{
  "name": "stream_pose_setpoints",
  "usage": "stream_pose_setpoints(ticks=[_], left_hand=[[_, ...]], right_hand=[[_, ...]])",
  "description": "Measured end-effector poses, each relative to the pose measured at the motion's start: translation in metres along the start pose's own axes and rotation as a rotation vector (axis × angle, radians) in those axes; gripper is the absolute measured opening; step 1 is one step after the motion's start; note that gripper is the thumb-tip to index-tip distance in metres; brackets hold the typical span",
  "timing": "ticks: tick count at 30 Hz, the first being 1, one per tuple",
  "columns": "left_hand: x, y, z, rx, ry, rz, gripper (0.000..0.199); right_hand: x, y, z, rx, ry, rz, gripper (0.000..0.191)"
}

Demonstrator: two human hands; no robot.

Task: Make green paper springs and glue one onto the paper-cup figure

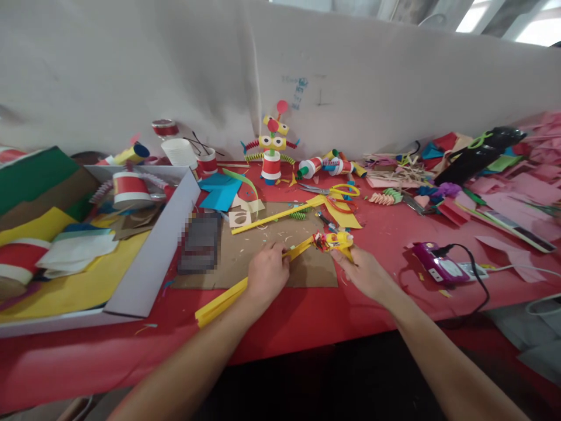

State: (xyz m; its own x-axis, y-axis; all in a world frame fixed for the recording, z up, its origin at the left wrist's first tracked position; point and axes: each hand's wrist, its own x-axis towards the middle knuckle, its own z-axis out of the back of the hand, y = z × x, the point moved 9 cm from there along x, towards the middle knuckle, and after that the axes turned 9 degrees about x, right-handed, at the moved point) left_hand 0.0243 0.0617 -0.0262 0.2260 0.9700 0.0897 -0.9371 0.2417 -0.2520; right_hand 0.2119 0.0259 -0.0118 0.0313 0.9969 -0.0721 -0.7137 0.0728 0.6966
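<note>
My left hand (266,276) is closed around a long folded strip of yellow paper (222,302), one end of it sticking out toward the table's front edge. In my right hand (364,272) is a yellow glue gun (336,240), its nozzle end meeting or just over the strip's far end; exact contact cannot be made out. Both hands work above a brown cardboard sheet (313,275). Beyond them, a second yellow strip (276,217) lies across the cardboard. Yellow-handled scissors (344,190) and red-handled scissors (342,204) rest near some yellow paper (346,217).
Left stands a white box (153,263) of paper pieces and cups, beside a blurred dark object (199,242). A paper-cup figure (272,164) stands behind. On the right are a purple power adapter (438,263) with cords, a black bottle (480,155) and pink paper scraps (521,196).
</note>
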Motion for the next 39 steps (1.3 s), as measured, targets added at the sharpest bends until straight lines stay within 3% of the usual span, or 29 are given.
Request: stream_pose_setpoints(ticks=[4,9,13,17,22,24,27,32,36,39], left_hand=[[0.000,0.000,-0.001,0.000,-0.002,-0.018,0.017],[0.000,0.000,0.000,-0.003,-0.006,-0.014,0.016],[-0.001,-0.003,0.002,0.004,-0.027,-0.040,0.016],[-0.001,-0.002,0.002,0.003,-0.022,-0.029,0.015],[-0.002,-0.003,0.004,0.020,-0.027,-0.044,0.014],[-0.002,-0.002,0.004,0.018,-0.022,-0.034,0.013],[-0.003,-0.005,0.005,0.041,-0.035,-0.054,0.014],[-0.011,-0.031,0.012,0.228,-0.109,-0.291,0.022],[-0.018,-0.044,0.013,0.361,-0.130,-0.406,0.025],[-0.020,-0.049,0.011,0.416,-0.113,-0.461,0.024]], right_hand=[[0.000,0.005,-0.003,0.007,0.060,0.011,0.043],[0.000,0.007,0.001,-0.004,-0.001,-0.003,0.042],[0.000,0.009,-0.008,0.034,0.094,0.033,0.044],[0.003,0.002,0.002,-0.045,-0.008,-0.031,0.044],[0.000,0.010,-0.011,-0.060,0.087,0.064,0.043],[0.000,0.005,0.001,-0.157,0.013,0.040,0.042],[0.004,-0.012,0.035,-0.347,-0.147,-0.063,0.044],[0.019,-0.050,0.082,-0.657,-0.307,-0.184,0.037],[0.032,-0.074,0.080,-0.778,-0.302,-0.178,0.034],[0.031,-0.061,0.070,-0.797,-0.387,-0.079,0.038]])
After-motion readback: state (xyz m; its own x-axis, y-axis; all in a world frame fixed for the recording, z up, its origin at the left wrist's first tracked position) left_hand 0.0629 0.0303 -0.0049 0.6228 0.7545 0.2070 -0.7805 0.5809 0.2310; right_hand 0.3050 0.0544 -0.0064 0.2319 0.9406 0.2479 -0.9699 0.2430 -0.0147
